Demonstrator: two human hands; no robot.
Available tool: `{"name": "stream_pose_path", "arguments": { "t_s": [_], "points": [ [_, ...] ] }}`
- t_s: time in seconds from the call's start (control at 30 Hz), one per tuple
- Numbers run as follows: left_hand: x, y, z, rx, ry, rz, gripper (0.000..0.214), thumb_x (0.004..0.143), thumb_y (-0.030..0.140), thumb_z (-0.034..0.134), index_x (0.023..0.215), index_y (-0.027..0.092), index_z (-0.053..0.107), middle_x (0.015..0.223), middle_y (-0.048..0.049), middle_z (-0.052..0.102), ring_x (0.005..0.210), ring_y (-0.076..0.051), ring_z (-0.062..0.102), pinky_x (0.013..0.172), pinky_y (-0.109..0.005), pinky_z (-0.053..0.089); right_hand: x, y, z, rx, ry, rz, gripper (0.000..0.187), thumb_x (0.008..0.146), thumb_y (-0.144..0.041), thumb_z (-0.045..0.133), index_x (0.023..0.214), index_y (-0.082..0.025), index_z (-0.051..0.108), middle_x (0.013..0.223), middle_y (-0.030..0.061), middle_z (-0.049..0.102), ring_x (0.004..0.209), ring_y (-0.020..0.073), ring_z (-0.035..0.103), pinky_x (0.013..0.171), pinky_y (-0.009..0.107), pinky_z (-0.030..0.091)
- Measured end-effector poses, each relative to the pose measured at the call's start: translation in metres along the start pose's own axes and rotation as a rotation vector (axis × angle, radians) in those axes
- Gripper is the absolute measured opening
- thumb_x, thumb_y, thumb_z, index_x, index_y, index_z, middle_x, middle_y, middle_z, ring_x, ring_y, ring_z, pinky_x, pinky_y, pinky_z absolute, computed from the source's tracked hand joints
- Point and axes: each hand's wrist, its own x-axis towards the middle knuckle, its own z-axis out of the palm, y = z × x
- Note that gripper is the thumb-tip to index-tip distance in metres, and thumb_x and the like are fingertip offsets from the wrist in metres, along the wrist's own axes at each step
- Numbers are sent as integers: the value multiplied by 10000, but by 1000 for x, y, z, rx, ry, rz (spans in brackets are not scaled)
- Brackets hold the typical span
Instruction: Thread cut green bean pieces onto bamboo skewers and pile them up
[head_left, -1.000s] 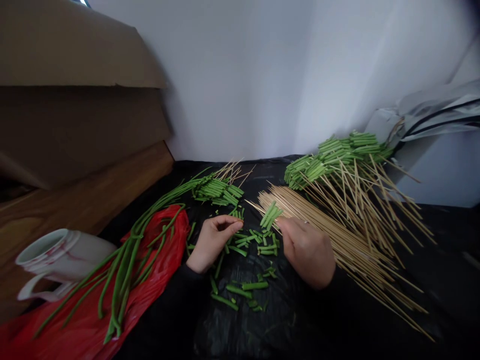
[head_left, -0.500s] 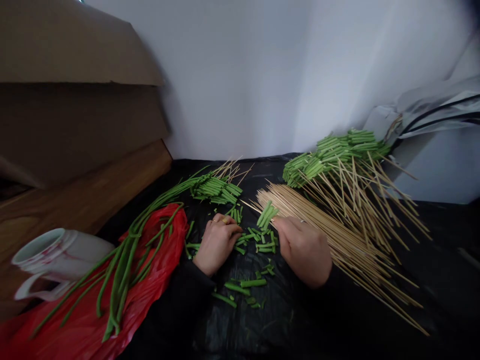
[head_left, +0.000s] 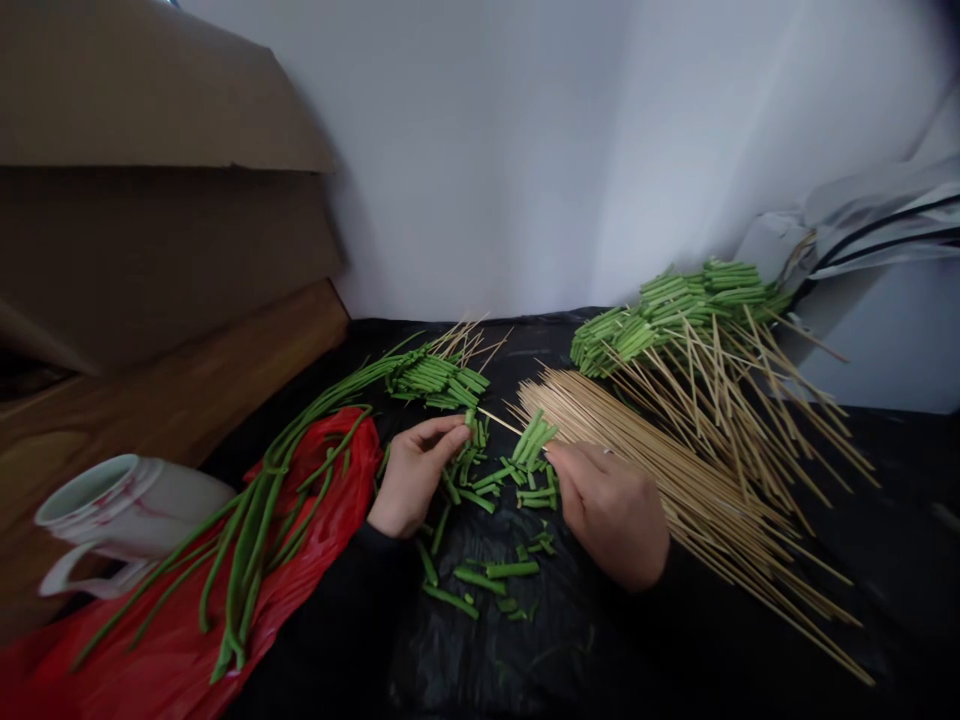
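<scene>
My right hand [head_left: 615, 515] is closed around a thin bamboo skewer [head_left: 499, 421]. Several cut green bean pieces [head_left: 534, 440] sit side by side on that skewer, just beyond my fingertips. The skewer's bare tip points left, toward my left hand [head_left: 416, 475]. Between thumb and finger of the left hand is a short bean piece [head_left: 470, 416], close to the tip. Below and between both hands, loose cut bean pieces [head_left: 512, 570] lie scattered on black plastic sheeting [head_left: 480, 670].
Whole long beans [head_left: 251, 540] trail over a red plastic bag [head_left: 322, 560] at left, near a white mug [head_left: 142, 510] lying tilted. Filled bean skewers [head_left: 435, 380] lie behind, with a bigger pile [head_left: 675, 305] at right. Bare skewers [head_left: 660, 470] spread beside my right hand.
My left hand has lifted from the loose pieces, picking up a bean piece and bringing it close to the skewer's tip. The right hand has stayed nearly in place.
</scene>
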Motion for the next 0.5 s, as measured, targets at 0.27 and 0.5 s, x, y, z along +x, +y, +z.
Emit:
{"name": "stream_pose_path", "arguments": {
  "t_s": [0.27, 0.5],
  "points": [
    [0, 8, -2, -585, -109, -415, 236, 681, 160, 787, 908, 139, 724, 806, -23, 680, 722, -84, 618, 650, -176, 506, -4, -6, 2, -5, -69, -39, 264, 889, -106, 412, 972, -171, 654, 713, 20, 617, 637, 122, 548, 582, 264, 333],
    [0, 5, -1, -600, -132, -392, 196, 708, 139, 762, 902, 134, 731, 815, -34, 683, 720, -85, 619, 651, -174, 511, -5, -7, 3, -9, -104, -40, 263, 901, -124, 416, 987, -173, 660, 722, 19, 622, 614, 134, 528, 566, 291, 287]
  ]
}}
